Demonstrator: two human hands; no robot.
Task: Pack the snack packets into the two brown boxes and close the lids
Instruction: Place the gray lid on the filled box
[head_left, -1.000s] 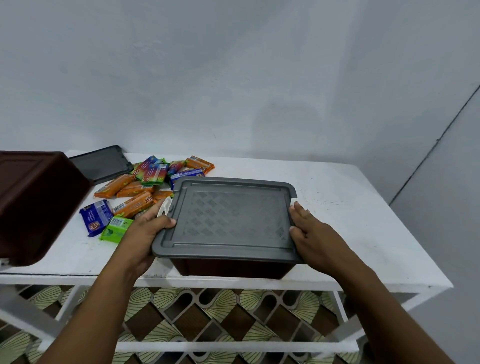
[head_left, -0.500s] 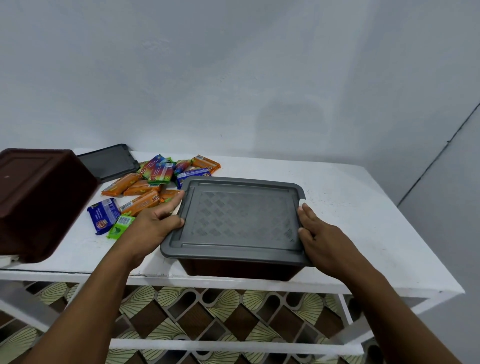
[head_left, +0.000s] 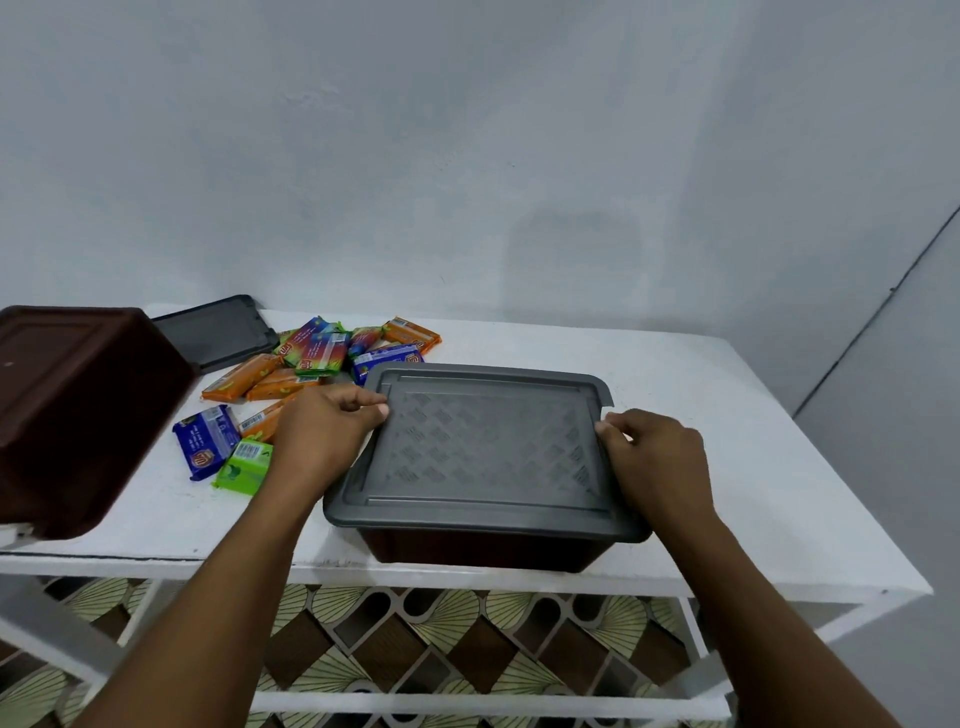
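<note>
A brown box (head_left: 483, 551) stands near the table's front edge with a grey lid (head_left: 483, 447) lying on top of it. My left hand (head_left: 322, 441) grips the lid's left edge, fingertips curled onto its top. At the lid's right edge, my right hand (head_left: 657, 462) has its fingers curled round the rim. A second brown box (head_left: 78, 410) sits at the far left, bottom side showing. Its grey lid (head_left: 218, 332) lies flat behind it. Several snack packets (head_left: 311, 353) in orange, blue and green lie loose between the two boxes.
The white table (head_left: 727, 415) has a bare stretch to the right of the closed box. Its front edge runs just below the box. A wall stands close behind. Patterned floor tiles (head_left: 415, 639) show under the table frame.
Both hands went from lying against the lid's sides to curling their fingers over its left and right edges. The view shifted slightly.
</note>
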